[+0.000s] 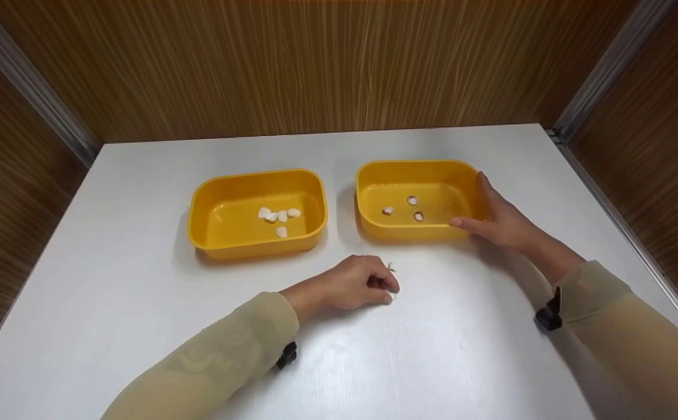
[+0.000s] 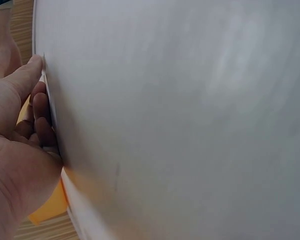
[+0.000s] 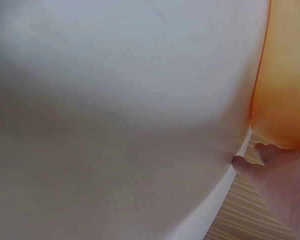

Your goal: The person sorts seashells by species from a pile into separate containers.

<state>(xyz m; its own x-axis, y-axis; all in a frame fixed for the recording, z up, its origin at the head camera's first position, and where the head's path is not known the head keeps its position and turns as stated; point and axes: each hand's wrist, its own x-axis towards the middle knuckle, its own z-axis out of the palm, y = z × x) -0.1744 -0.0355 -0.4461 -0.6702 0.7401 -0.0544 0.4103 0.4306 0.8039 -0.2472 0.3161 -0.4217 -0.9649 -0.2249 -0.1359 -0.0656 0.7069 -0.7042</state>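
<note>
My left hand [image 1: 356,283] is low over the white table, thumb and index finger pinching a small white shell-like piece [image 1: 393,296]. Just beyond its knuckles lies another small pale piece with a dark edge [image 1: 391,267]. In the left wrist view the left hand [image 2: 19,120] has its other fingers curled near the tabletop. At the right end of the right yellow tub [image 1: 414,232], my right hand [image 1: 505,221] holds the corner, thumb at the front rim and fingers along the side wall. Three small white pieces with brownish rims, one of them a round piece [image 1: 418,216], lie inside that tub.
To the left stands a second yellow tub [image 1: 257,251] with several small white pieces [image 1: 282,216] in it. A wood-patterned panel [image 1: 327,70] rises behind the white table [image 1: 99,245], with similar panels at both sides.
</note>
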